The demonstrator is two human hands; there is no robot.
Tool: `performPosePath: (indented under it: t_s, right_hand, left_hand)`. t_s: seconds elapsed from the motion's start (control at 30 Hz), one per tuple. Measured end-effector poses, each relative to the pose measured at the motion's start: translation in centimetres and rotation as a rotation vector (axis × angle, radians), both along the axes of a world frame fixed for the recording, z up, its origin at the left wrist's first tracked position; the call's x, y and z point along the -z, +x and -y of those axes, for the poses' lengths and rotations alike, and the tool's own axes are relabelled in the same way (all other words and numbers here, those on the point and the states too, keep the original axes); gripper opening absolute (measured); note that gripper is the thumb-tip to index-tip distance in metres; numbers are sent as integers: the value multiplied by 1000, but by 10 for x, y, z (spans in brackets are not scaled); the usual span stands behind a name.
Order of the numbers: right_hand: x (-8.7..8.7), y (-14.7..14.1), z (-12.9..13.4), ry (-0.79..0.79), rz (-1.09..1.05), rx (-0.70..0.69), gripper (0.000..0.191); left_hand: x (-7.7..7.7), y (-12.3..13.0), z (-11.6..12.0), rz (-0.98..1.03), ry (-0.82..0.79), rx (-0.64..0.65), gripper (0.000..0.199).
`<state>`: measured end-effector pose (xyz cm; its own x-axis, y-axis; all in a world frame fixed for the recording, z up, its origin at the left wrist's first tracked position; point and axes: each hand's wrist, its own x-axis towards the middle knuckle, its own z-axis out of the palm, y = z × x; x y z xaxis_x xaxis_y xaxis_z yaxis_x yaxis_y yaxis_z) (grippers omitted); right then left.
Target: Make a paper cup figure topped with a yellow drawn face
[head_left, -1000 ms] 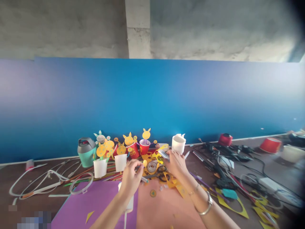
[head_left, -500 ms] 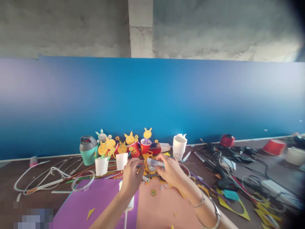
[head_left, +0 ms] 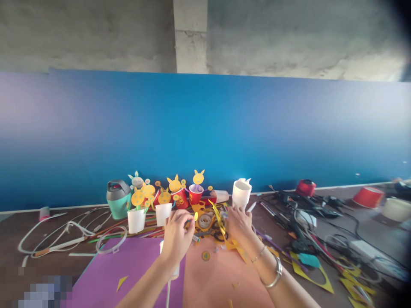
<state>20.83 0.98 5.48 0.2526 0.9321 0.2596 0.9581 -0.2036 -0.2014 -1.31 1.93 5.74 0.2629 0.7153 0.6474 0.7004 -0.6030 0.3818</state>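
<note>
My left hand (head_left: 178, 234) is closed in a pinch, with a small yellow paper piece (head_left: 195, 216) sticking out at the fingertips. My right hand (head_left: 239, 223) is in front of the tall white paper cup (head_left: 242, 194), back of the hand toward me; its fingertips are hidden, and whether it holds anything cannot be seen. Yellow paper scraps (head_left: 219, 216) lie just left of it, by a roll of tape (head_left: 204, 221) and scissors (head_left: 221, 235). A small round yellow paper disc (head_left: 206, 256) rests on the orange sheet (head_left: 212, 280). Partly behind my left wrist lies a white cup (head_left: 175, 273).
White cups (head_left: 136, 220) and red cups (head_left: 180, 200) with yellow paper animal faces stand along the back, beside a teal bottle (head_left: 118, 203). White cables (head_left: 69, 231) lie left; black cables (head_left: 298, 214) and paper offcuts (head_left: 316, 278) clutter the right. A purple sheet (head_left: 99, 273) covers the front left.
My right hand has moved right, away from my left hand, toward the white cup. The clear, blue-ended tube it held is out of sight. The yellow piece now shows at my left fingertips.
</note>
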Motion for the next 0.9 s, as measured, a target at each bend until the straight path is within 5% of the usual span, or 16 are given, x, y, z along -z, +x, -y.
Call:
performPosePath:
  t_s: [0.13,0.3,0.53,0.73,0.9]
  right_hand:
    - [-6,-21,2,267,-398,-236,26]
    - [-13,-49,10,143,-1001,-337,40]
    - [-9,-44,9,15,-1184,-425,35]
    - [-4,-46,5,91,-1235,-405,32]
    - [-2,-44,0,138,-1241,-363,28]
  left_hand:
    - [0,-1,10,-216,229,-37,15]
    - [2,0,23,-366,405,-45,21]
    - [2,2,28,-399,452,-67,23]
    - [6,0,30,-410,442,-78,29]
    - [-10,-1,17,-278,339,-27,30]
